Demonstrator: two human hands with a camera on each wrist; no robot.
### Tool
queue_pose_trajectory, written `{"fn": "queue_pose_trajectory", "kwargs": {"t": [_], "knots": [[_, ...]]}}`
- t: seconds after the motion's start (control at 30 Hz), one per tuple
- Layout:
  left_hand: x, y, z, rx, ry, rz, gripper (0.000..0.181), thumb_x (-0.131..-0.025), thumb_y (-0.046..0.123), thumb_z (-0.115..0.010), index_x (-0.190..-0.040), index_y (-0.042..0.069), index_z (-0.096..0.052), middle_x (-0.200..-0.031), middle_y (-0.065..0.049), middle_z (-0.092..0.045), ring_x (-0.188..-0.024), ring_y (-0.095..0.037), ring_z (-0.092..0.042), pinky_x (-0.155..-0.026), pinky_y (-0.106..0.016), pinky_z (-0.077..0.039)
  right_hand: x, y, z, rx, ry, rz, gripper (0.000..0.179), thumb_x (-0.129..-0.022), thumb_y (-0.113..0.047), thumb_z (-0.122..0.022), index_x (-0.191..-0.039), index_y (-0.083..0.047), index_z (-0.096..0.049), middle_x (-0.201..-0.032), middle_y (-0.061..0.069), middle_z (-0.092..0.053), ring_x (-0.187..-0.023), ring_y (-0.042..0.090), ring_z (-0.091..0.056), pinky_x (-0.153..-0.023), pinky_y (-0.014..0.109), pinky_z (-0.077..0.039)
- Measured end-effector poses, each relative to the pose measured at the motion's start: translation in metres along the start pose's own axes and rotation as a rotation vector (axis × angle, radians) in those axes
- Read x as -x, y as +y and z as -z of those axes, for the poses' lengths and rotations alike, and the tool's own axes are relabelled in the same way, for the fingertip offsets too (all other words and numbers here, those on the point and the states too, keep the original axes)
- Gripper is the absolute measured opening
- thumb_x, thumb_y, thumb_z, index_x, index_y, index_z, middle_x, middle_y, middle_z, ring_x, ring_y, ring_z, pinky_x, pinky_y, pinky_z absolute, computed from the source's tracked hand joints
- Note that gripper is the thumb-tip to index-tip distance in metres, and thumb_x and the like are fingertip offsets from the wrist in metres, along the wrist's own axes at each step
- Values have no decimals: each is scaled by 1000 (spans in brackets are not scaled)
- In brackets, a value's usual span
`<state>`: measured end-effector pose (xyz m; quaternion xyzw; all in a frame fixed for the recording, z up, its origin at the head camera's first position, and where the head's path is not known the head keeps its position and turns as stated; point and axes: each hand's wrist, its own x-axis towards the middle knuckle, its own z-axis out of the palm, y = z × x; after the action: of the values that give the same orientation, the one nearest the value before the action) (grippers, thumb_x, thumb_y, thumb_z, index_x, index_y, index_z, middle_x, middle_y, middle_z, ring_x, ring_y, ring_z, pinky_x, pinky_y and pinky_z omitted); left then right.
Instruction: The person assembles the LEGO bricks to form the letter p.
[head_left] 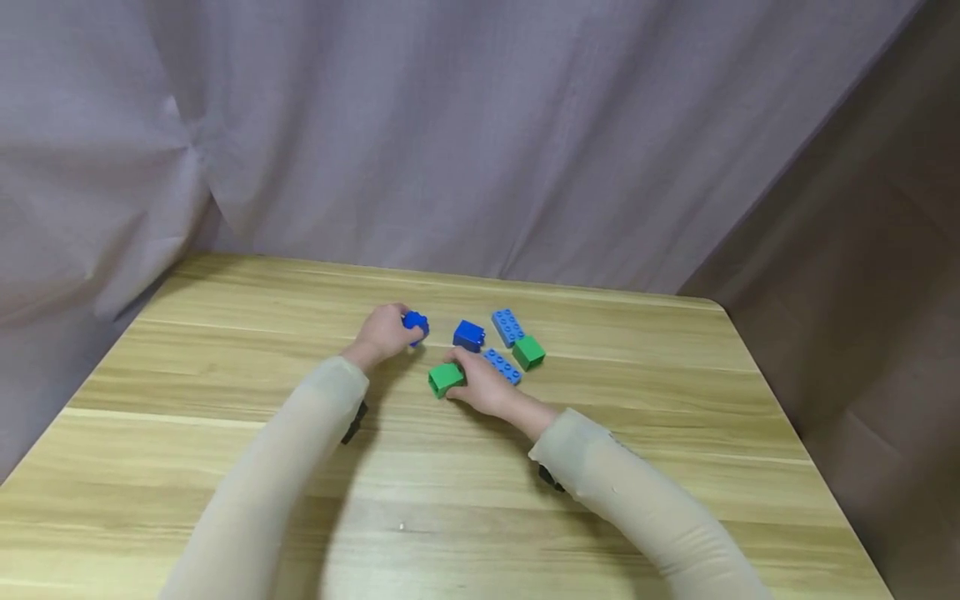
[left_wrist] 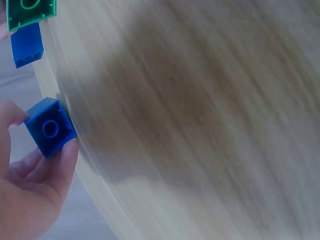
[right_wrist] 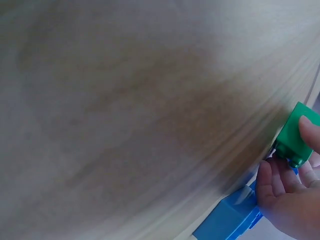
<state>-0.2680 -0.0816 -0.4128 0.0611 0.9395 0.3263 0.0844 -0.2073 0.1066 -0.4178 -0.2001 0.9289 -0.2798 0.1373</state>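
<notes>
Between the thumb and fingers of my left hand (head_left: 384, 332) is a dark blue toy brick (head_left: 415, 326); the left wrist view shows this blue brick (left_wrist: 51, 127) with its hollow underside facing the camera. My right hand (head_left: 483, 385) pinches a green toy brick (head_left: 446, 379), whose hollow end points left in the head view. In the right wrist view, the thumb lies across the green brick (right_wrist: 296, 135) and its studs face the palm. Another dark blue brick (head_left: 468, 335) lies just beyond the right hand. A long light blue brick (head_left: 504, 367) is partly hidden behind that hand.
A second long light blue brick (head_left: 507, 327) lies studs up farther back, with a green brick (head_left: 529, 352) at its near end. Everything rests on a wooden table (head_left: 420, 500). A grey curtain (head_left: 450, 142) hangs along its back edge.
</notes>
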Motion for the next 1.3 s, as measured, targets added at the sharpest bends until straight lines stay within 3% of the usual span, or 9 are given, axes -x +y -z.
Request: {"fn": "queue_pose_trajectory", "kwargs": {"t": [0.2,0.4,0.63,0.83,1.1,1.3], "knots": [[4,-3,6,-19,0,-21,50,-84,23,-62,-122,-8,-51,-116,-24,-62,-105,-32,-61,-94,-41,-51,1,0,-1,-5,25,21,37,-84,-12,-69,-116,-6,-53,-110,8,-62,-101,21,-58,-90,35,-50],[9,-10,9,14,-8,-37,47,-82,16,-63,-119,-10,-52,-112,-25,-62,-102,-32,-62,-92,-39,-53,9,-2,2,-75,48,2,41,-84,-17,-70,-120,-7,-53,-113,8,-60,-104,22,-56,-91,37,-49],[16,-15,13,60,0,-67,40,-80,11,-64,-113,-8,-52,-107,-23,-63,-96,-29,-62,-86,-37,-54,20,-1,7,-105,137,-47,44,-79,-18,-74,-116,-4,-57,-96,9,-56,-83,18,-51,-69,28,-46],[23,-15,13,127,-2,-144,41,-78,6,-66,-111,-8,-47,-111,-27,-58,-102,-34,-60,-91,-40,-53,29,4,12,-147,157,-37,41,-77,-13,-75,-113,-3,-59,-104,11,-55,-88,19,-52,-74,27,-48],[31,-13,9,213,-79,-185,42,-78,-2,-67,-111,-6,-42,-120,-30,-52,-111,-41,-56,-95,-43,-51,42,11,23,-239,212,-48,45,-78,-5,-71,-119,0,-56,-126,19,-52,-111,31,-54,-94,43,-49],[40,-8,4,238,-106,-201,39,-79,0,-67,-111,-3,-44,-112,-25,-57,-107,-35,-56,-98,-43,-48,50,17,32,-294,193,-69,43,-79,-3,-69,-119,-3,-54,-124,19,-57,-108,34,-58,-92,44,-51]]}}
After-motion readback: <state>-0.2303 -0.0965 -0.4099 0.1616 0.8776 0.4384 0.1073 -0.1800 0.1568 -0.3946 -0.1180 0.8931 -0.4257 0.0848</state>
